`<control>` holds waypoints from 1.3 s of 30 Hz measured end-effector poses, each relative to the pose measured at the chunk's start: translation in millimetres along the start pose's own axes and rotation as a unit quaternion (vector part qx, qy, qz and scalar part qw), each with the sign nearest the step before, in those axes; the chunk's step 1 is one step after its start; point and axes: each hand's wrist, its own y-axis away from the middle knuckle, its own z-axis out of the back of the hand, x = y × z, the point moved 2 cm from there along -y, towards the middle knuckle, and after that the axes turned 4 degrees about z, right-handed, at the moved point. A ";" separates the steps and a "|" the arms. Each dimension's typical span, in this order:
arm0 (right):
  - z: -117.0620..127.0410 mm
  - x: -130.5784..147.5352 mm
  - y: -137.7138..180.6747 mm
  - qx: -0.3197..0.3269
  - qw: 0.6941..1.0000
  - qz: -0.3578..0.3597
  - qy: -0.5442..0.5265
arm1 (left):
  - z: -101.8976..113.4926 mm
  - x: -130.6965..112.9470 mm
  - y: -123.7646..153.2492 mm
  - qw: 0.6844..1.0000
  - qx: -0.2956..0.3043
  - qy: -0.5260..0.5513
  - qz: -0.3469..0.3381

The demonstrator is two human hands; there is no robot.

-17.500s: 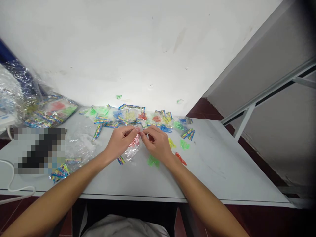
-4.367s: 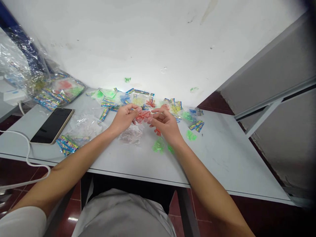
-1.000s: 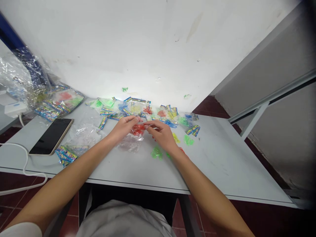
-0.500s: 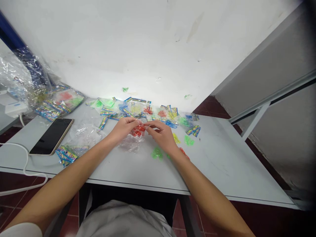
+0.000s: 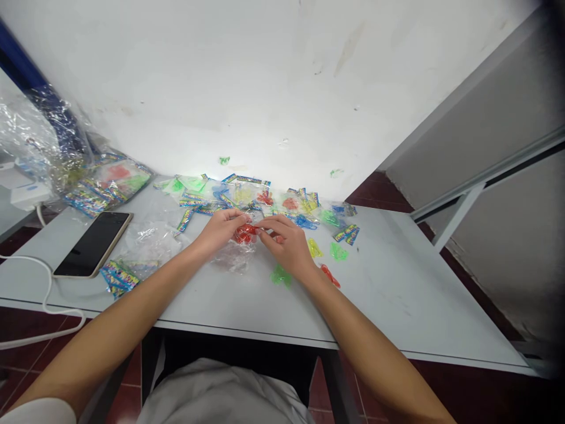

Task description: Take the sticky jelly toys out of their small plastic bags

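My left hand (image 5: 218, 231) and my right hand (image 5: 286, 244) meet over the middle of the grey table (image 5: 397, 306). Between their fingertips they pinch a small red rubbery toy (image 5: 244, 233) at the mouth of a clear plastic bag (image 5: 233, 256) that hangs down onto the table. Both hands are closed in a pinch. Loose green toys (image 5: 280, 275), a yellow one (image 5: 314, 247) and a red one (image 5: 330, 275) lie just right of my right hand.
Several packaged toys with coloured header cards (image 5: 247, 197) lie along the white wall. A phone (image 5: 93, 242), empty clear bags (image 5: 152, 238) and a white cable (image 5: 30, 294) are at the left. A full plastic bag (image 5: 39, 153) stands far left.
The hands have drawn a little closer together, and the red toy sits lower, at the bag's mouth. 4.4 s ago the toy was stretched out between them.
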 end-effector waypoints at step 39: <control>-13.0 -3.4 7.8 0.033 0.993 0.096 0.068 | -0.4 -2.2 0.6 0.991 -0.064 0.116 -0.010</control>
